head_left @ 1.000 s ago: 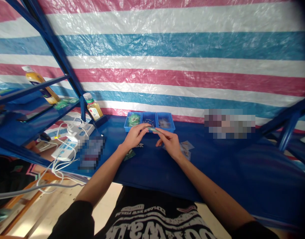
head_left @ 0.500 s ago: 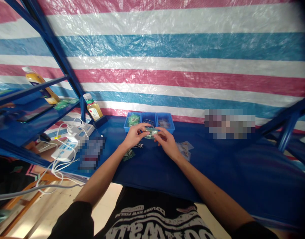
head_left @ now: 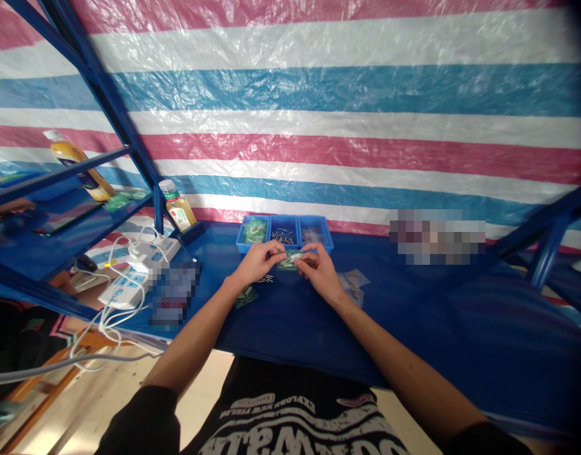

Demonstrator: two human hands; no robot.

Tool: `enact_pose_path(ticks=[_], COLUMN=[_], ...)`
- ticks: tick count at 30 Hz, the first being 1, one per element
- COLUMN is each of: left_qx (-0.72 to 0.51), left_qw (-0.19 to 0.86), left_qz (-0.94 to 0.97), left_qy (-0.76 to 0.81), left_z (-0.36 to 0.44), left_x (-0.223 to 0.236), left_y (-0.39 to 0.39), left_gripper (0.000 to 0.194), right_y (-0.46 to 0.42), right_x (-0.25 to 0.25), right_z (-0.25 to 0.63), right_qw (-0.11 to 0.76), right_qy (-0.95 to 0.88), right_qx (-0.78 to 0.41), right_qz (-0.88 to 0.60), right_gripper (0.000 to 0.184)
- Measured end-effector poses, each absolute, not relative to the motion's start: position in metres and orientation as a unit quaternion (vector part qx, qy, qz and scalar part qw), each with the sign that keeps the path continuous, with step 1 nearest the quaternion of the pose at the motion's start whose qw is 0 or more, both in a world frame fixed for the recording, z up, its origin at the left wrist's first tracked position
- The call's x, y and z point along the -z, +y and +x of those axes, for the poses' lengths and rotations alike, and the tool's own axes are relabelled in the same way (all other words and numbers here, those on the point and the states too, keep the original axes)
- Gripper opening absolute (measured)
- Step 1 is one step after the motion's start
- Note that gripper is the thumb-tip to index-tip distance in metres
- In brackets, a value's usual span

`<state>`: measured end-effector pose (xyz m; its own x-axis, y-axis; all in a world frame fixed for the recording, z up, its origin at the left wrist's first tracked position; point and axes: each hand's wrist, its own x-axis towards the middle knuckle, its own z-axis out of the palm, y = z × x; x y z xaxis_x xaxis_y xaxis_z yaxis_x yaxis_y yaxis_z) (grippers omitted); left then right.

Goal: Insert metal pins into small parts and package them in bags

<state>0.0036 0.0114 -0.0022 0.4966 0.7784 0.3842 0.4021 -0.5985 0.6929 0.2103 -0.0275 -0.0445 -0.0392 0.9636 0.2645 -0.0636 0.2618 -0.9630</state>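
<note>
Head view: the left hand (head_left: 256, 262) and right hand (head_left: 321, 272) both pinch a small clear packet (head_left: 294, 256), fingers closed. It sits just before a blue divided tray (head_left: 313, 218).

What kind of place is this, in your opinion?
Probably a makeshift assembly workspace: a blue divided tray holds small parts, power strips lie beside the blue-covered bench, and a striped plastic tarpaulin forms the wall.

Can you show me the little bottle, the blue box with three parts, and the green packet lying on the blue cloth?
Little bottle (head_left: 180, 217): head view, on its label.
Blue box (head_left: 313, 218): head view, on its back rim.
Green packet (head_left: 246, 297): head view, on its middle.
</note>
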Motion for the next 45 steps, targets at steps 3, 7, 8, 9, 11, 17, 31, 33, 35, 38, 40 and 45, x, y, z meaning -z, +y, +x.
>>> enact_pose_path(ticks=[3, 7, 8, 9, 11, 17, 31, 33, 35, 38, 40, 45], left_qx=[-0.412, -0.521, -0.540, -0.552, -0.549, -0.492, -0.349, -0.346, -0.352, -0.384, -0.369, -0.202], left_qw=[0.231, 0.176, 0.167, 0.158, 0.140, 0.069, -0.023, -0.023, -0.030, -0.042, 0.000, 0.136], left_qz=[0.792, 0.709, 0.690, 0.678, 0.667, 0.669, 0.728, 0.728, 0.729, 0.741, 0.780, 0.871], left_qy=[0.386, 0.442, 0.451, 0.460, 0.485, 0.553, 0.589, 0.591, 0.587, 0.549, 0.505, 0.426], left_z=[0.000, -0.015, -0.020, -0.025, -0.034, -0.048, -0.040, -0.039, -0.038, -0.038, -0.039, -0.044], left_x=[0.003, 0.003, 0.003, 0.004, 0.008, 0.020, 0.021, 0.020, 0.016, 0.004, -0.005, -0.015], left_y=[0.014, 0.028, 0.032, 0.037, 0.045, 0.057, 0.044, 0.043, 0.040, 0.034, 0.030, 0.025], left_gripper=[0.021, 0.023, 0.022, 0.022, 0.022, 0.023, 0.036, 0.036, 0.035, 0.033, 0.031, 0.018], right_y=[-0.027, -0.027, -0.028, -0.029, -0.031, -0.031, -0.040, -0.039, -0.038, -0.038, -0.038, -0.038], right_x=[0.044, 0.040, 0.038, 0.037, 0.034, 0.037, 0.040, 0.041, 0.041, 0.042, 0.042, 0.041], right_z=[0.211, 0.213, 0.213, 0.213, 0.212, 0.212, 0.211, 0.211, 0.212, 0.212, 0.212, 0.212], right_qw=[0.565, 0.549, 0.544, 0.539, 0.530, 0.498, 0.283, 0.282, 0.284, 0.284, 0.283, 0.285], right_qy=[-0.545, -0.560, -0.565, -0.571, -0.579, -0.608, -0.860, -0.861, -0.860, -0.862, -0.863, -0.863], right_qx=[-0.471, -0.471, -0.470, -0.470, -0.470, -0.463, -0.145, -0.145, -0.145, -0.145, -0.144, -0.140], right_qz=[-0.402, -0.405, -0.404, -0.404, -0.405, -0.409, -0.400, -0.399, -0.398, -0.394, -0.393, -0.393], right_gripper=[0.048, 0.044, 0.042, 0.041, 0.040, 0.035, 0.011, 0.012, 0.011, 0.010, 0.009, 0.012])
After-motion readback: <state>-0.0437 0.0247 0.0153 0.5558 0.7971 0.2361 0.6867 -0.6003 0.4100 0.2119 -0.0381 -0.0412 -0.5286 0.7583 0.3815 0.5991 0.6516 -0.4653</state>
